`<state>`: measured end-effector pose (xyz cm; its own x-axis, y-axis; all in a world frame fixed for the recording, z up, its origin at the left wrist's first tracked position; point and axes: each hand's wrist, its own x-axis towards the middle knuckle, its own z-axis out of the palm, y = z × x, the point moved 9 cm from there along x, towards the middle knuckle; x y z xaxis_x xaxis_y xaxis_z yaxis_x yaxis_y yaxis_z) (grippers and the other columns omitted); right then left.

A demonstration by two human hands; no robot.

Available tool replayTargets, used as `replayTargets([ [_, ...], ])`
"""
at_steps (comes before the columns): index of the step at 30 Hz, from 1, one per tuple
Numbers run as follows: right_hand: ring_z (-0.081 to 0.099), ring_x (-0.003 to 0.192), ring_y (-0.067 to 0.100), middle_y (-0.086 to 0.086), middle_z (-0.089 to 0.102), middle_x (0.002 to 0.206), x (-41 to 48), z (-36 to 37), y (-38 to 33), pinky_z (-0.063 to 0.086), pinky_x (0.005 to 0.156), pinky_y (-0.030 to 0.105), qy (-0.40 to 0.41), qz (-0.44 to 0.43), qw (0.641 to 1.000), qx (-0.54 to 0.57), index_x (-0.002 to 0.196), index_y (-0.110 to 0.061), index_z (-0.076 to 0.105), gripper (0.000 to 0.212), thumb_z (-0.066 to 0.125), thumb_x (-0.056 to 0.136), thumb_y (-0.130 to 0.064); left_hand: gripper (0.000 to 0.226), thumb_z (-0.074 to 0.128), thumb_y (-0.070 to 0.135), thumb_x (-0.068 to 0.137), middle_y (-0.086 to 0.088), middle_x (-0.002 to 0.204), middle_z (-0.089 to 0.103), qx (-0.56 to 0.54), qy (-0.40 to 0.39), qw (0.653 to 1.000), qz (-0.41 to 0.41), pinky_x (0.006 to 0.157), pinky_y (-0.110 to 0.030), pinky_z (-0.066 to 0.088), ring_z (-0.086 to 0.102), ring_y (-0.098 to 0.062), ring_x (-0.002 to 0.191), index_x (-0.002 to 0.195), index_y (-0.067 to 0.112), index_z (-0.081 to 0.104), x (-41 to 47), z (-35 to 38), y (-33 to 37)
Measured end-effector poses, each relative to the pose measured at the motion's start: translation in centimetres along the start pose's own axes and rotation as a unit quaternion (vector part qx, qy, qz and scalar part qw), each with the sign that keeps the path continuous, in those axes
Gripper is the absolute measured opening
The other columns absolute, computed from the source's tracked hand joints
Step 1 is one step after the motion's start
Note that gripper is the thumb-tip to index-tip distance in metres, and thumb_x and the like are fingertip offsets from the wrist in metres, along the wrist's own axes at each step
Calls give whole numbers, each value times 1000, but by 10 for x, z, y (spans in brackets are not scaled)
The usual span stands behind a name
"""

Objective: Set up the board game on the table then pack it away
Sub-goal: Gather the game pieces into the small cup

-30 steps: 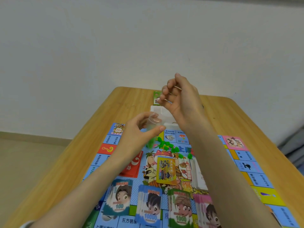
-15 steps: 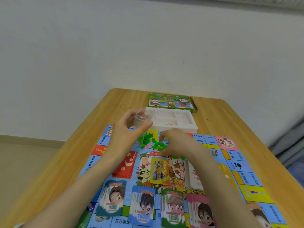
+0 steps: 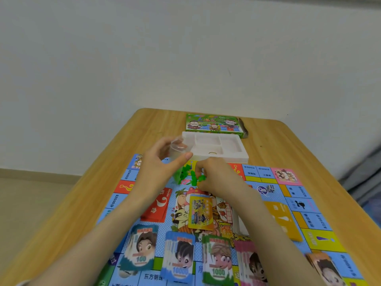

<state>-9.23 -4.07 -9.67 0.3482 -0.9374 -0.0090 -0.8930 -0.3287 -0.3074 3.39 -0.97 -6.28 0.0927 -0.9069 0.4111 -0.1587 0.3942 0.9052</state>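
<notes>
Since a second ago my right hand point(image 3: 214, 176) has dropped from up in the air onto the heap of small green plastic pieces point(image 3: 185, 175). Its fingers curl down among them; whether they pinch one I cannot tell. My left hand point(image 3: 162, 170) grips the small clear plastic cup point(image 3: 178, 148) as before, thumb on the near side, just left of and above the heap.

Nearest me, under both forearms, lie stacks of paper money: the teal 100 stack point(image 3: 140, 250), the blue 10000 stack point(image 3: 179, 256), the green 1000 stack point(image 3: 217, 261) and a pink stack point(image 3: 249, 263). Past those, a yellow picture card point(image 3: 200, 211) sits just short of my right wrist. A red card deck point(image 3: 158, 205) lies beside my left wrist, and an orange card deck point(image 3: 282, 219) lies right of my right forearm. A white die point(image 3: 270, 188) rests to the right of my right hand. All this lies on the colourful printed game board point(image 3: 321, 219).

Just beyond both hands stands the white plastic compartment tray point(image 3: 226, 145), its left corner hidden by the cup. Behind it is the green cardboard game box point(image 3: 214, 124), on the wooden table point(image 3: 92, 193).
</notes>
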Motion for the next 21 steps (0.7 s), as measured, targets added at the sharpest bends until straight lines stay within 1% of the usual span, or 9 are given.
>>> replayTargets([
  [3, 58, 90, 25, 2, 47, 91, 1, -2, 1, 47, 72, 31, 15, 1, 1000, -12, 93, -16, 62, 19, 64, 78, -6, 39, 70, 38, 67, 7, 105, 69, 2, -3, 1000, 0, 89, -20, 50, 64, -3, 99, 104, 28, 63, 0, 0, -1],
  [6, 58, 89, 24, 1, 47, 92, 2, -4, 3, 46, 71, 29, 24, 3, 1000, -17, 90, -22, 59, 20, 64, 78, -7, 44, 70, 39, 68, 5, 107, 69, 10, -11, 1000, -1, 91, -23, 50, 64, -6, 102, 109, 22, 65, -1, 1, -2],
  [8, 58, 88, 23, 2, 47, 94, 2, -4, 4, 47, 71, 29, 32, 2, 999, -12, 87, -22, 57, 20, 65, 77, -7, 48, 70, 39, 68, 5, 108, 69, 13, -14, 1000, -1, 91, -24, 50, 64, -7, 102, 111, 18, 64, -1, 2, -4],
  [10, 58, 90, 24, 2, 50, 96, 2, -4, 5, 51, 76, 33, 34, -2, 999, -1, 86, -21, 58, 20, 65, 76, -6, 49, 69, 39, 68, 5, 109, 68, 17, -16, 1000, -2, 91, -22, 50, 63, -6, 102, 112, 16, 64, -1, 3, -4],
  [12, 58, 89, 25, 2, 52, 94, 1, -2, 4, 52, 78, 38, 27, -13, 1000, 2, 82, -21, 54, 21, 64, 75, -4, 49, 69, 38, 68, 4, 109, 68, 19, -16, 1000, -2, 90, -20, 50, 64, -5, 102, 112, 17, 64, -1, 3, -4],
  [14, 57, 87, 24, 0, 50, 89, 1, -1, 3, 52, 76, 38, 22, -27, 999, -2, 80, -22, 52, 22, 63, 74, -3, 48, 70, 37, 68, 4, 110, 68, 21, -16, 1000, -4, 91, -22, 51, 64, -6, 102, 112, 17, 64, -1, 3, -4],
  [16, 56, 85, 22, -1, 50, 89, 1, -3, 4, 51, 74, 37, 33, -32, 999, 7, 80, -23, 52, 23, 64, 73, -4, 49, 70, 38, 68, 3, 110, 68, 24, -16, 1000, -5, 92, -26, 51, 64, -8, 103, 112, 16, 64, -1, 3, -5],
  [19, 55, 80, 20, 2, 54, 93, 1, -10, 10, 44, 66, 28, 64, -20, 997, 41, 80, -25, 53, 25, 67, 72, -6, 51, 70, 38, 68, 3, 110, 68, 23, -19, 1000, -6, 93, -27, 51, 64, -8, 103, 113, 13, 64, -1, 3, -5],
  [21, 52, 77, 15, 1, 56, 89, 1, -14, 14, 40, 60, 21, 72, -14, 995, 70, 80, -22, 54, 24, 67, 71, -4, 51, 70, 37, 68, 3, 109, 68, 22, -23, 999, -6, 93, -26, 51, 64, -8, 103, 113, 13, 64, -2, 4, -5],
])
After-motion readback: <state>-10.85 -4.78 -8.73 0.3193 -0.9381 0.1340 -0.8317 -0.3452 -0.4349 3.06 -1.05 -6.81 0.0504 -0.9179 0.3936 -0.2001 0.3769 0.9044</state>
